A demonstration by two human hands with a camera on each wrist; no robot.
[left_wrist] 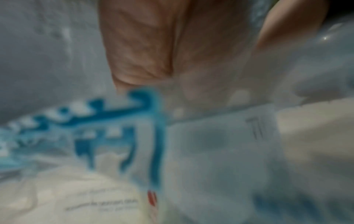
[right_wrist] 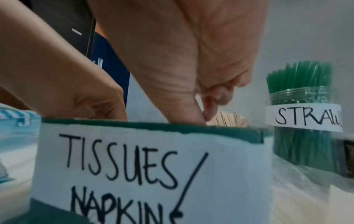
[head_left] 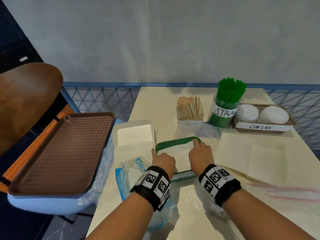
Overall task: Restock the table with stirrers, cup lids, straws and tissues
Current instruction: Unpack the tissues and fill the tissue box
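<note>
A green tissue box point(head_left: 174, 142) labelled TISSUES/NAPKIN point(right_wrist: 149, 159) sits mid-table with white tissues point(head_left: 180, 156) in it. My left hand point(head_left: 162, 161) reaches over its left side, index finger straight along the left rim, and its other fingers are tucked under and hidden. My right hand point(head_left: 200, 151) is over the right side, index tip on the far right corner of the rim. In the right wrist view my right thumb point(right_wrist: 184, 112) dips inside the box. Behind stand wooden stirrers point(head_left: 189, 108), a jar of green straws point(head_left: 226, 101) and a cup lids basket point(head_left: 263, 127).
A blue-printed plastic tissue wrapper point(head_left: 124, 174) lies under my left wrist. An open white carton point(head_left: 135, 134) sits left of the box. White sheets point(head_left: 251, 153) and a red-strip zip bag point(head_left: 294, 193) lie at right. A brown tray point(head_left: 60, 149) rests off the table's left edge.
</note>
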